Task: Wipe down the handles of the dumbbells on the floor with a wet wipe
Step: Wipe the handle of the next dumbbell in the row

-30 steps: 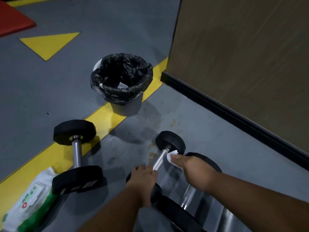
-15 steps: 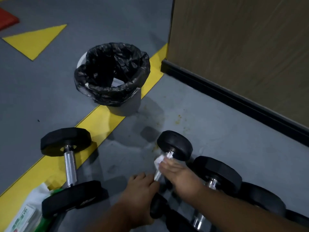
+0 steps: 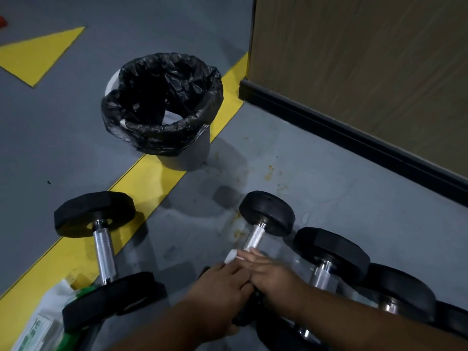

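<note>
Right hand [image 3: 272, 276] pinches white wet wipe [image 3: 231, 256] round knurled steel handle [image 3: 254, 236] of middle black-ended dumbbell; left hand [image 3: 217, 287] grips near end. Risk: dumbbell rolling if left grip slackens

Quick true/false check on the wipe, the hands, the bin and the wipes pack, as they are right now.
1. The right hand holds the white wipe on the middle dumbbell's handle. True.
2. The bin has no liner. False: a black bag lines it.
3. The left hand rests on the floor. False: it steadies the same dumbbell's near end.
4. The wipes pack lies at lower left, by the left dumbbell. True.
5. The bin has tipped over. False: it stands upright.
</note>
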Tool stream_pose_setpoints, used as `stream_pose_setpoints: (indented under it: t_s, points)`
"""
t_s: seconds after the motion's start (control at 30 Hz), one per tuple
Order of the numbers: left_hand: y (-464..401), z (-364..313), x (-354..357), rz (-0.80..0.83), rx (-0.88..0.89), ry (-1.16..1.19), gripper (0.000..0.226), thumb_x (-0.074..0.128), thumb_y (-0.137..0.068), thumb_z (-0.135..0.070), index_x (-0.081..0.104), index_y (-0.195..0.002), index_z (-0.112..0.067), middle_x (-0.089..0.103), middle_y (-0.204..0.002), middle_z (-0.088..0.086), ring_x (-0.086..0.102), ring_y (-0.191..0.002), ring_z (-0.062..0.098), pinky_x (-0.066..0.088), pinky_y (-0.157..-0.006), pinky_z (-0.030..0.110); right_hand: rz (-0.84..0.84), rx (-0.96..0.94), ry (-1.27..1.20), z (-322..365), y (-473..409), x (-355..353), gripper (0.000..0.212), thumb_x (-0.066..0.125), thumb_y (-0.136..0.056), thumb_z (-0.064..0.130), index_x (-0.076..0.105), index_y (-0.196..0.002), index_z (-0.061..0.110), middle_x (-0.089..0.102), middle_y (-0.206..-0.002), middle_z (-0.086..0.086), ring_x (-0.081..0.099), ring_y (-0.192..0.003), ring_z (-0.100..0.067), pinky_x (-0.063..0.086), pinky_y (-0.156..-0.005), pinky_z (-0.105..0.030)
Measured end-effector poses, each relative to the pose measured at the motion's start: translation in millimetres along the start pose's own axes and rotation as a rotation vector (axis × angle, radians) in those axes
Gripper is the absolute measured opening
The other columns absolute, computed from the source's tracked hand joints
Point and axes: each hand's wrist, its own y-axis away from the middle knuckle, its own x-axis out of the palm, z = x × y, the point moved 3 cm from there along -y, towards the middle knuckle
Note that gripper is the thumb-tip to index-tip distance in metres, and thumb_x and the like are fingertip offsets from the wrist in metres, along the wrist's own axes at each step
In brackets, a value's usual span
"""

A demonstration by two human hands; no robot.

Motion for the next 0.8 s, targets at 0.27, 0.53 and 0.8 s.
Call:
stream_pose_setpoints:
  t_s: [0.27, 0.53, 0.8]
  points:
    - [-14, 17, -23, 0.343, 0.042, -0.001, 0.065, 0.08, -0.067, -0.041, 0.054, -0.123, -0.02, 0.046, -0.125, 0.003, 0.044, -0.111, 0.027, 0.047, -0.084, 0.038, -0.062, 0.154, 0.122, -41, -15, -14, 0.062, 0.058, -0.08, -0.009, 0.054, -0.14, 0.007, 0.047, -0.148, -0.011, 0.036, -0.142, -0.027, 0.038, -0.113, -0.044]
    - [3, -19, -11, 0.293, -0.305, -0.139, 0.062, 0.067, -0.077, -0.024, 0.041, -0.133, -0.017, 0.034, -0.137, 0.012, 0.034, -0.124, 0.036, 0.023, -0.109, 0.061, -0.018, 0.083, 0.119, -30, -15, -17, 0.06, 0.06, -0.076, -0.009, 0.061, -0.133, 0.008, 0.055, -0.141, -0.011, 0.047, -0.135, -0.027, 0.04, -0.11, -0.043]
    - [8, -11, -1, 0.028, -0.37, 0.061, 0.039, 0.065, -0.07, -0.042, 0.059, -0.107, -0.031, 0.051, -0.12, -0.003, 0.049, -0.106, 0.029, 0.037, -0.096, 0.055, 0.011, 0.036, 0.095, 0, -3, 7, 0.039, 0.041, -0.101, 0.013, 0.057, -0.136, 0.005, 0.052, -0.144, -0.013, 0.043, -0.138, -0.029, 0.037, -0.113, -0.043]
